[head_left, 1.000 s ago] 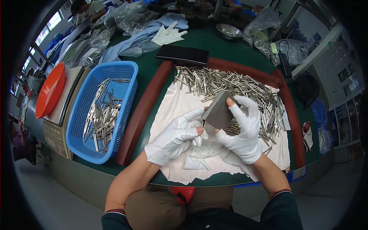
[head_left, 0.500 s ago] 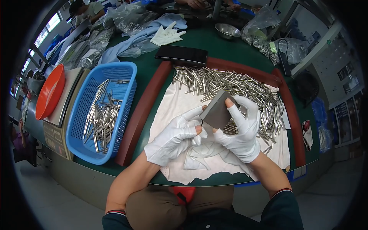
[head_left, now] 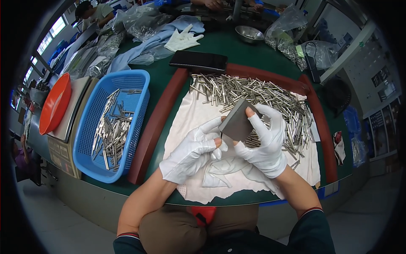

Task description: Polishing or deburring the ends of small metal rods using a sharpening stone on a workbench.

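My right hand point(head_left: 268, 148), in a white glove with bare fingertips, grips a flat dark-grey rectangular block point(head_left: 237, 122), tilted above the white cloth point(head_left: 186, 122). My left hand point(head_left: 192, 148), gloved the same way, is closed at the block's left corner. Its forefinger tip meets the corner and its thumb sits lower. A thin dark sliver shows between those two tips; what it is cannot be made out. Beyond the block, a heap of short shiny metal pins point(head_left: 253, 93) covers the far part of the cloth. A crumpled white cloth piece point(head_left: 224, 169) lies under my hands.
Dark red padded bars point(head_left: 154, 131) frame the cloth. To the left stand a blue basket point(head_left: 78, 139) holding more pins and a scale with an orange pan point(head_left: 56, 103). A black phone-like slab point(head_left: 198, 60), a spare glove point(head_left: 184, 39) and a metal bowl point(head_left: 249, 34) lie beyond.
The view has shifted very slightly. Both hands and the grey block keep nearly the same pose, with no clear change of grip.
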The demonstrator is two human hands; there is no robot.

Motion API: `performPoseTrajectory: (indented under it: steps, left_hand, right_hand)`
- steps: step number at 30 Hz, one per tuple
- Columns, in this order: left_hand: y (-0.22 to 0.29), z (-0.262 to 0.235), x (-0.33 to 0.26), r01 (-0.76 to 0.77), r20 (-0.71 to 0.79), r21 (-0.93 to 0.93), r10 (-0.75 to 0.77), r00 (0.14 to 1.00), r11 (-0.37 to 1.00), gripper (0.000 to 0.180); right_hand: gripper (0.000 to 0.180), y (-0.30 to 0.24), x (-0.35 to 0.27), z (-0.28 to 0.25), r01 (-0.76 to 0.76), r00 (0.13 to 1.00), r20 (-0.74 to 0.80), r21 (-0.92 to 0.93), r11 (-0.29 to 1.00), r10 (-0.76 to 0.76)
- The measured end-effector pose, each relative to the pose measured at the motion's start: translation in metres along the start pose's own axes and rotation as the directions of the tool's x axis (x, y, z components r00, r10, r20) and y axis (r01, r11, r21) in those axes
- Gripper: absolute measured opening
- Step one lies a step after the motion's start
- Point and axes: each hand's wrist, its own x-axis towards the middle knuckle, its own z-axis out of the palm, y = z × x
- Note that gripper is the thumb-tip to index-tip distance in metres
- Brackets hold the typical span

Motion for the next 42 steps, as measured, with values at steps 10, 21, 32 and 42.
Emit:
performPoseTrajectory:
  steps: [10, 21, 32, 42]
  left_hand:
    - [0.0059, 0.0032, -0.0002, -0.042, 0.010, 0.043, 0.041, 0.999, 0.998, 0.077]
    - [0.0069, 0.0017, -0.0014, -0.030, 0.021, 0.084, 0.028, 0.999, 0.996, 0.077]
    - [0.0007, 0.0025, -0.0016, -0.005, -0.050, 0.191, 0.015, 0.999, 0.982, 0.073]
    - [0.0027, 0.0072, -0.0022, -0.045, -0.041, 0.196, 0.054, 0.998, 0.980, 0.072]
  right_hand:
    - [0.079, 0.0057, 0.0002, -0.0051, 0.000, 1.000, -0.022, 0.037, 0.999, 0.001]
    - [0.080, 0.0060, 0.0000, -0.0039, 0.057, 0.998, -0.022, -0.005, 0.998, -0.057]
    - [0.079, 0.0022, 0.0017, -0.0015, 0.167, 0.985, -0.040, -0.071, 0.983, -0.170]
    - [0.080, 0.0001, 0.0009, 0.0005, 0.139, 0.986, -0.082, -0.057, 0.989, -0.143]
